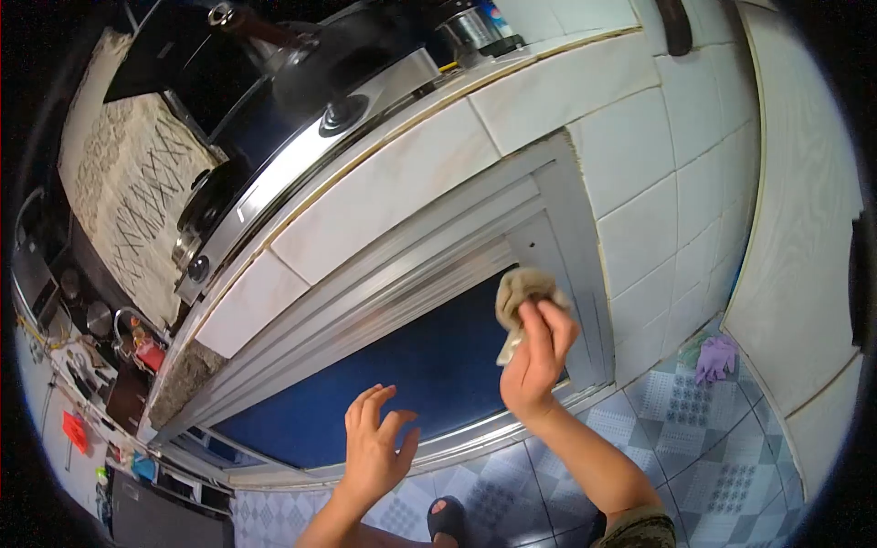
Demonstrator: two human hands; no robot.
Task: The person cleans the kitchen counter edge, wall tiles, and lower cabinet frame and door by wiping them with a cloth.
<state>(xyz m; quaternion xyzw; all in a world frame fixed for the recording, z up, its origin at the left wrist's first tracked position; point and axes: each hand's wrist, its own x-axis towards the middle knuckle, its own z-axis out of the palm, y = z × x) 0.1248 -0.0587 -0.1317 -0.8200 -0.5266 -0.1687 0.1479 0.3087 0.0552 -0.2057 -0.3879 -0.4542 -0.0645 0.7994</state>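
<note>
My right hand grips a bunched beige cleaning cloth, held at the upper right part of a cabinet door with a grey metal frame and a dark blue panel. Whether the cloth touches the door is hard to tell. My left hand is empty, its fingers apart and slightly curled, in front of the panel's lower part.
Above the cabinet runs a tiled counter edge with a gas stove and a dark pan. Purple gloves lie on the tiled floor near a pale door. A sandalled foot shows below.
</note>
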